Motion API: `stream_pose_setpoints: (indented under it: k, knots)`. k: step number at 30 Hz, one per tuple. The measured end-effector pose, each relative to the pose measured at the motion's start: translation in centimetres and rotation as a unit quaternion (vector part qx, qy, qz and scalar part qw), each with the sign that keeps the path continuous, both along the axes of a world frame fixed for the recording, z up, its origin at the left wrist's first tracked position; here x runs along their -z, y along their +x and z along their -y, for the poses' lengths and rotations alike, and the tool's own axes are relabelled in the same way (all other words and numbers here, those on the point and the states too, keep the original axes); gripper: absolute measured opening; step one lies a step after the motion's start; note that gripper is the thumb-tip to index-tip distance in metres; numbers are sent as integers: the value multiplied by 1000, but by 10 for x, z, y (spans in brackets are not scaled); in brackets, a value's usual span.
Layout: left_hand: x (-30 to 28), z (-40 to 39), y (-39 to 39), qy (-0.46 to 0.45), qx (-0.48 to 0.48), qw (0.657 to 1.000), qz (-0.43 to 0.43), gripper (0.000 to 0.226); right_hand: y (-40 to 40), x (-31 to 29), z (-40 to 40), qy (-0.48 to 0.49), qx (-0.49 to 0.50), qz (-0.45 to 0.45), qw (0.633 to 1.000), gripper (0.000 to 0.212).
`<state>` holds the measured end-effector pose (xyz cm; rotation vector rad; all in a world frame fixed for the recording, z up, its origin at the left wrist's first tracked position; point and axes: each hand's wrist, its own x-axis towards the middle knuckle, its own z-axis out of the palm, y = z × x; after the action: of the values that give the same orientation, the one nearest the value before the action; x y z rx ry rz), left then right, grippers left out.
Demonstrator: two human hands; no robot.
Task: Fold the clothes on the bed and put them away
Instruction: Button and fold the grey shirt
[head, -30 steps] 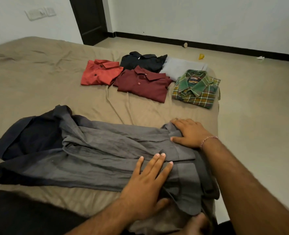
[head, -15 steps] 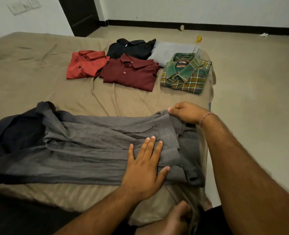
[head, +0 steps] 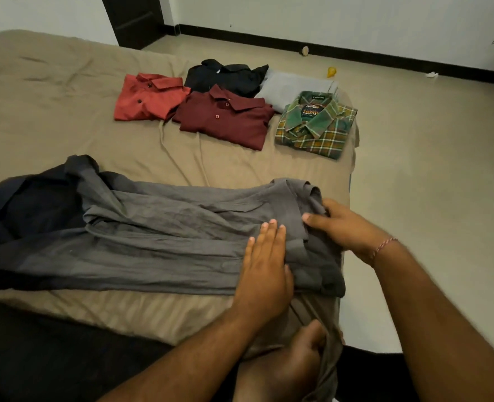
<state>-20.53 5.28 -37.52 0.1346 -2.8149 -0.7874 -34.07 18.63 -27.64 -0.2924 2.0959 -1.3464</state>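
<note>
Grey shirt point(head: 158, 239) runs lengthwise leftward from both my hands; left hand point(head: 264, 274) presses it flat, fingers straight, while right hand point(head: 347, 227) pinches its near end.

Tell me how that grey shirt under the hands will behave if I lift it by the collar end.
The grey shirt will probably sag and unfold: it lies limp and creased across the bed. It looks thin, so likely light. The left hand lies flat on it while the right hand pinches the collar end; without that flat hand the layers may slide.
</note>
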Motion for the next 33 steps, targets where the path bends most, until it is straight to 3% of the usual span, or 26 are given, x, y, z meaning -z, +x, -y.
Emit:
stream_pose_setpoints:
  k: [2, 4, 7, 10, 11, 13, 14, 16, 17, 18, 19, 20, 22, 24, 27, 29, 31, 33]
  knots:
    - [5, 3, -2, 10, -5, 1000, 0, 82, 8, 5, -2, 65, -18, -18, 998, 59]
    - [5, 6, -3, 30, 5, 999, 12, 83, 16, 14, 0, 41, -8, 3, 999, 78]
    - [0, 12, -7, 83, 23, 995, 40, 80, 19, 27, 10, -36, 18, 35, 999, 70]
    - [-4, 22, -8, 238, 5, 970, 49, 75, 19, 20, 34, -88, 27, 27, 995, 53]
    - [-7, 28, -9, 328, 2, 943, 48, 72, 21, 15, 47, -98, 20, 15, 995, 50]
    - [-19, 38, -6, 518, -15, 855, 20, 57, 27, 9, 75, -86, 8, -41, 995, 47]
    - [-28, 42, -5, 599, -52, 799, 3, 49, 33, 8, 92, -63, 3, -84, 995, 47]
    - [-42, 57, 1, 745, -150, 649, -37, 41, 49, 3, 125, -26, -23, -141, 989, 56]
    - [-46, 67, 4, 794, -198, 571, -66, 44, 57, 1, 139, -25, -48, -149, 987, 62]
    - [-48, 79, 11, 822, -221, 515, -97, 49, 67, -1, 151, -32, -86, -146, 985, 66]
    - [-49, 91, 19, 834, -234, 483, -128, 51, 76, -5, 161, -28, -133, -143, 980, 68]
    - [-51, 103, 28, 832, -249, 472, -152, 51, 84, -7, 168, -12, -178, -148, 973, 67]
    - [-49, 126, 41, 797, -306, 485, -190, 52, 90, -7, 173, -3, -214, -179, 960, 58]
    - [-52, 147, 48, 720, -381, 532, -229, 42, 84, -5, 168, -60, -142, -232, 960, 34]
    - [-71, 162, 58, 554, -426, 666, -260, 30, 58, 3, 153, -85, 56, -317, 943, 14]
    - [-84, 160, 56, 458, -376, 765, -252, 39, 37, 16, 144, -53, 141, -292, 944, 23]
    - [-92, 145, 45, 383, -281, 851, -224, 46, 24, 31, 143, -13, 139, -227, 964, 38]
    - [-92, 132, 29, 298, -183, 916, -197, 53, 18, 48, 149, 3, 90, -189, 978, 47]
